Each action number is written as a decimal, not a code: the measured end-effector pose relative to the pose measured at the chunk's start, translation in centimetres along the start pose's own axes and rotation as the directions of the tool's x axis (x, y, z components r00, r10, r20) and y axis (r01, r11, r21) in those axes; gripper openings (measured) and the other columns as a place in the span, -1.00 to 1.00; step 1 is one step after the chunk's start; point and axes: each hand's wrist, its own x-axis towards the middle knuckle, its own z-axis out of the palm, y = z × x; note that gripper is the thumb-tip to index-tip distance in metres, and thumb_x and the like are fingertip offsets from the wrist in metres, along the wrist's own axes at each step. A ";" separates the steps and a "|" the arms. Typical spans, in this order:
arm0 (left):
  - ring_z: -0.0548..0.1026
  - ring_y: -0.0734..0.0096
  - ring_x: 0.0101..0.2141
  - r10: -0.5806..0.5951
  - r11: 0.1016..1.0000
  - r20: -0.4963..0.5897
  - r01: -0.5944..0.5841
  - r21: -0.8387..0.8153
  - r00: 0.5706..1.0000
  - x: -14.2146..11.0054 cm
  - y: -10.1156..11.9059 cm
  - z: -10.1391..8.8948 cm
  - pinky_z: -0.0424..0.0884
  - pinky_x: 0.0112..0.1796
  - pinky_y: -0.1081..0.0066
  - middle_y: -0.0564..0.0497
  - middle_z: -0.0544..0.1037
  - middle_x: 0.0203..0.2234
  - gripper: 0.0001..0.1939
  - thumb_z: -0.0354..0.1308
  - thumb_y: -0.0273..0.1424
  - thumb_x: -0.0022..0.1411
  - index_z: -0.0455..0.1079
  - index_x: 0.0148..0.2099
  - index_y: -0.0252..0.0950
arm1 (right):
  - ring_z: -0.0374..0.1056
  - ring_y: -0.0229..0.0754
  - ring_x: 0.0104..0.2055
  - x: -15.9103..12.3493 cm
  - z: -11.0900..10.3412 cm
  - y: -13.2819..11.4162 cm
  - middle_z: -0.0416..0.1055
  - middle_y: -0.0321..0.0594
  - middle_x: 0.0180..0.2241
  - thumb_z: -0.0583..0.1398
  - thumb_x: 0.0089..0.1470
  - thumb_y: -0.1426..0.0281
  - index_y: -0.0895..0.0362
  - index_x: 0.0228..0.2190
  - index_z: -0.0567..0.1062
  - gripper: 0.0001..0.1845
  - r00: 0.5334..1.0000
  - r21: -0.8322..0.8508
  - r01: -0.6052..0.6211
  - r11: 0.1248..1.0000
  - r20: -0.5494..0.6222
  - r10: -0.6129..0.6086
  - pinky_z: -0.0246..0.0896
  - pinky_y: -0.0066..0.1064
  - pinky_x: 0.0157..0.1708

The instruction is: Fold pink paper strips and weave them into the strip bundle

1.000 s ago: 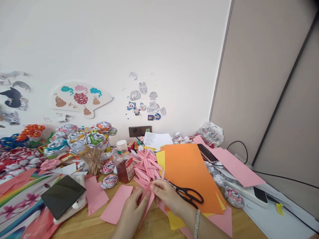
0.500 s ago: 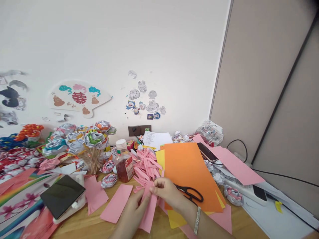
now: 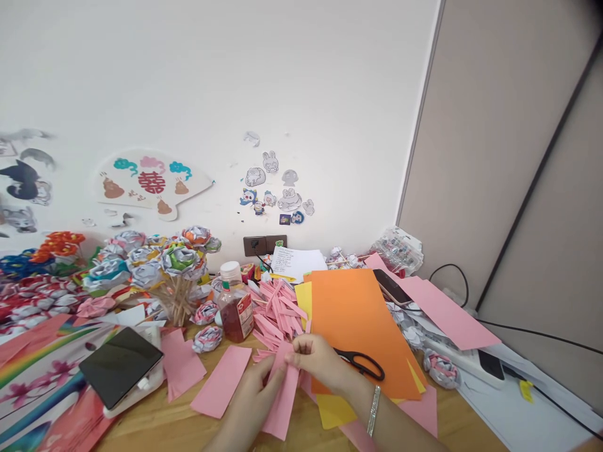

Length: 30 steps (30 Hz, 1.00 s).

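Observation:
A strip of pink paper (image 3: 284, 405) hangs between my hands, its lower end pointing toward me. My left hand (image 3: 257, 389) pinches its left edge, and my right hand (image 3: 316, 362) grips the upper right edge between thumb and fingers. Just beyond them lies a heap of folded pink paper strips (image 3: 277, 307). Under and beside my right hand are black-handled scissors (image 3: 362, 364), their blades hidden by the hand, resting on an orange paper sheet (image 3: 353, 314). A flat pink paper piece (image 3: 221, 383) lies left of my left hand.
A bottle of reddish liquid (image 3: 235, 314) stands behind the hands, beside paper flowers on sticks (image 3: 179, 263). A dark tablet-like device (image 3: 121, 366) lies at left. Yellow paper (image 3: 335, 411) shows beneath the orange sheet. At right are a power strip (image 3: 464, 366) and cables.
The pink paper strip, seen narrow and edge-on a second ago, now shows its broad face toward me. Both hands keep hold of it and have barely moved.

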 end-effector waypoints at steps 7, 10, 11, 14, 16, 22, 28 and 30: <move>0.23 0.39 -0.54 -0.013 1.000 0.019 0.013 0.012 1.000 0.2 -0.3 0.0 0.11 -0.52 0.47 0.12 0.26 -0.66 -0.70 -0.13 -0.20 0.08 0.16 -0.56 -0.28 | 0.00 -0.41 -0.60 0.1 -0.1 0.3 0.03 -0.42 -0.66 0.18 -0.14 0.21 0.18 -0.66 0.19 -0.65 1.000 0.001 -0.001 1.000 -0.016 0.001 -0.10 -0.56 -0.59; 0.20 0.40 -0.55 -0.008 0.999 -0.002 0.008 0.031 1.000 0.3 -0.3 0.0 0.10 -0.52 0.47 0.14 0.19 -0.67 -0.72 -0.14 -0.22 0.08 0.10 -0.58 -0.26 | 0.05 -0.39 -0.61 0.1 -0.1 0.5 0.07 -0.40 -0.66 0.10 -0.06 0.15 0.18 -0.63 0.23 -0.64 1.000 0.026 -0.008 1.000 -0.019 0.008 -0.03 -0.55 -0.60; 0.19 0.41 -0.55 -0.005 0.999 -0.012 0.005 0.034 1.000 0.4 -0.2 -0.1 0.09 -0.52 0.47 0.15 0.18 -0.67 -0.72 -0.14 -0.22 0.08 0.09 -0.58 -0.25 | 0.07 -0.39 -0.62 0.1 -0.1 0.7 0.09 -0.39 -0.67 0.07 -0.04 0.14 0.18 -0.61 0.25 -0.63 1.000 0.041 -0.017 0.999 -0.011 0.017 -0.01 -0.54 -0.60; 0.18 0.42 -0.55 0.002 1.000 -0.035 -0.002 0.024 0.999 0.4 -0.1 -0.2 0.09 -0.52 0.47 0.16 0.15 -0.67 -0.72 -0.15 -0.22 0.08 0.07 -0.58 -0.24 | 0.10 -0.37 -0.63 0.3 -0.2 1.1 0.12 -0.39 -0.66 0.08 -0.05 0.14 0.19 -0.56 0.29 -0.66 0.999 0.063 -0.034 0.997 0.009 0.033 0.04 -0.52 -0.59; 0.18 0.41 -0.54 0.002 1.000 -0.043 -0.001 0.005 0.999 0.4 0.0 -0.2 0.10 -0.52 0.47 0.15 0.16 -0.66 -0.71 -0.16 -0.20 0.09 0.08 -0.58 -0.24 | 0.11 -0.37 -0.61 0.3 -0.3 1.1 0.14 -0.38 -0.64 0.12 -0.08 0.18 0.20 -0.55 0.31 -0.69 1.000 0.034 -0.022 0.999 0.010 0.022 0.05 -0.52 -0.57; 0.18 0.41 -0.55 -0.002 0.999 -0.051 0.004 0.035 0.999 0.4 -0.1 -0.2 0.11 -0.51 0.47 0.16 0.16 -0.67 -0.70 -0.13 -0.16 0.05 0.08 -0.58 -0.24 | 0.09 -0.37 -0.56 0.1 0.0 0.7 0.14 -0.37 -0.62 0.13 -0.07 0.24 0.19 -0.60 0.29 -0.72 1.000 -0.104 0.025 0.994 -0.009 -0.026 0.02 -0.53 -0.53; 0.15 0.45 -0.58 -0.015 0.998 -0.063 0.019 0.057 0.998 0.3 0.4 -0.3 0.07 -0.54 0.48 0.18 0.12 -0.70 -0.71 -0.08 -0.19 0.00 0.06 -0.62 -0.23 | 0.09 -0.37 -0.57 0.0 0.1 0.7 0.15 -0.36 -0.63 0.08 -0.03 0.20 0.20 -0.60 0.30 -0.68 0.999 -0.115 0.015 0.993 -0.034 -0.019 0.01 -0.53 -0.54; 0.14 0.46 -0.59 -0.020 0.999 -0.061 0.023 0.047 0.998 0.2 0.7 -0.3 0.06 -0.54 0.48 0.18 0.13 -0.70 -0.72 -0.06 -0.20 -0.01 0.07 -0.62 -0.24 | 0.08 -0.36 -0.57 -0.1 0.1 0.5 0.15 -0.37 -0.62 0.06 -0.02 0.22 0.19 -0.60 0.29 -0.69 0.999 -0.143 0.023 0.989 -0.033 -0.028 0.01 -0.53 -0.54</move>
